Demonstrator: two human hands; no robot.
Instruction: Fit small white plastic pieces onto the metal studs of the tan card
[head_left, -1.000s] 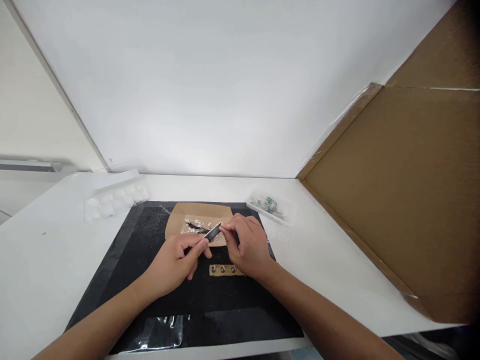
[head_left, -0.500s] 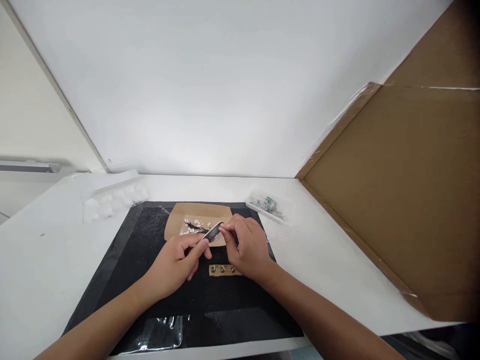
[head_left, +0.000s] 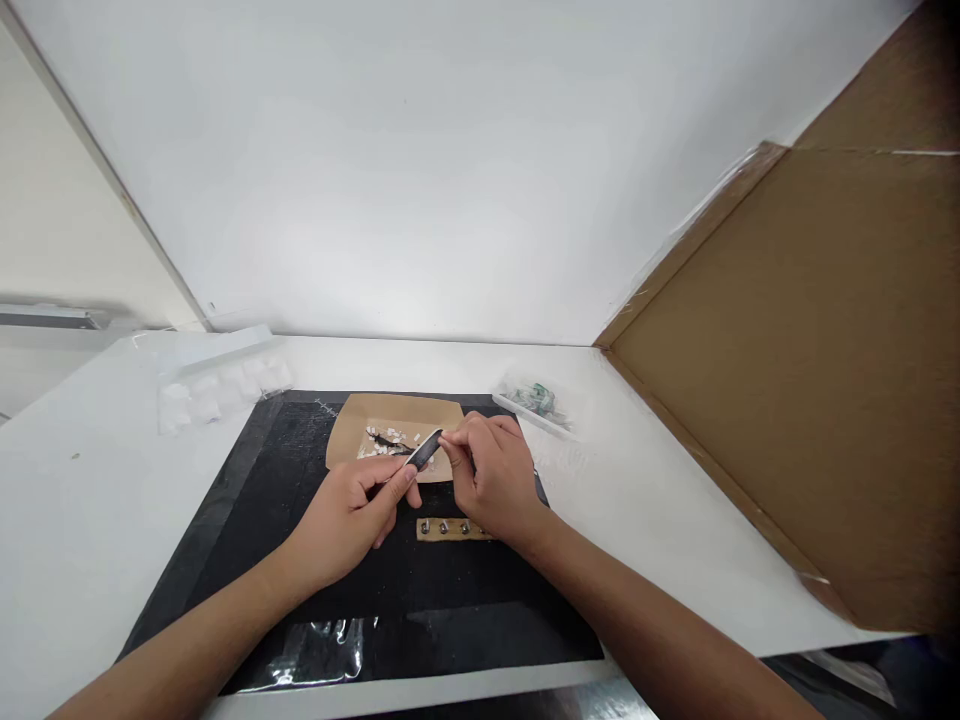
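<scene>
Dark strip [head_left: 424,451] slants from lower left to upper right, over the brown card [head_left: 360,415]. The left hand [head_left: 349,515] pinches its lower end. The right hand [head_left: 491,480] pinches its upper end with the fingertips.

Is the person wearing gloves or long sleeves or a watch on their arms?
No. The left hand and the right hand are bare, no gloves or rings showing. The left forearm and right forearm are bare to the picture's edge: no sleeves, watch or bracelet.
</scene>
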